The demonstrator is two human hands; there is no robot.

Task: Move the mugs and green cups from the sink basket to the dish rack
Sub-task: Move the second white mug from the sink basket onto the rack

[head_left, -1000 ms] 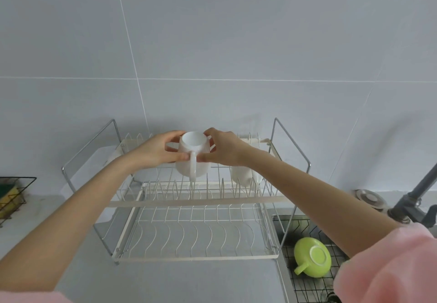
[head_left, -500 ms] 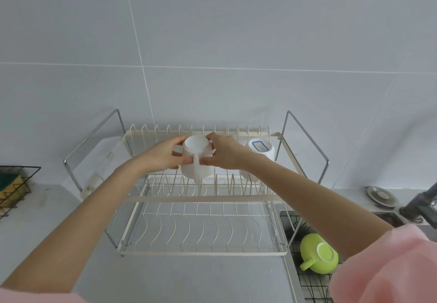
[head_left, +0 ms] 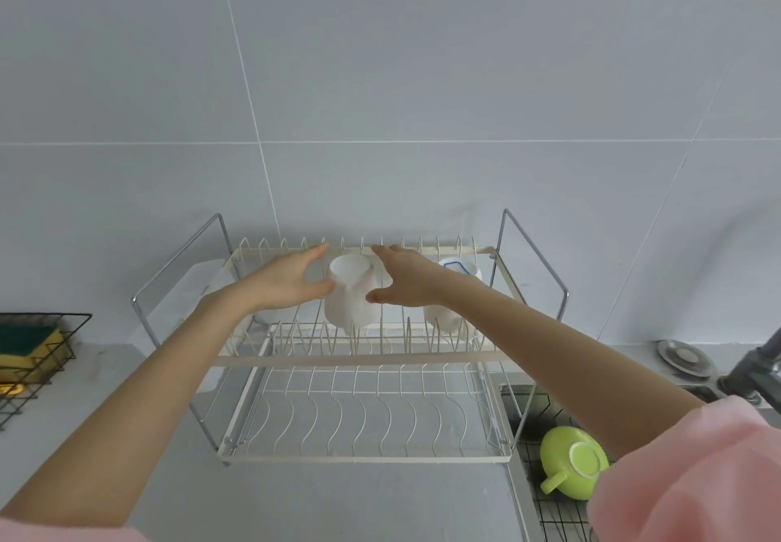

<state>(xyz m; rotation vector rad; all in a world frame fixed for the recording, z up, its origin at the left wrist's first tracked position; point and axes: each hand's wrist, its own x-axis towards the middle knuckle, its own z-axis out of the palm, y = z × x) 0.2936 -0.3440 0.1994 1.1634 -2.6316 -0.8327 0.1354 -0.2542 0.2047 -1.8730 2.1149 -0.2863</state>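
white mug upside down on rack upper tier, second mug right of it. left hand and right hand spread open either side, gripping nothing. green cup in sink basket.

One head cam only, no 2nd view to overlap. Worn high, faces fwd and down at the tiled wall, counter edge below. Dish rack sits centre frame, near, within arm's reach; sink basket cut off at bottom-right corner. Wide-angle bend at edges.
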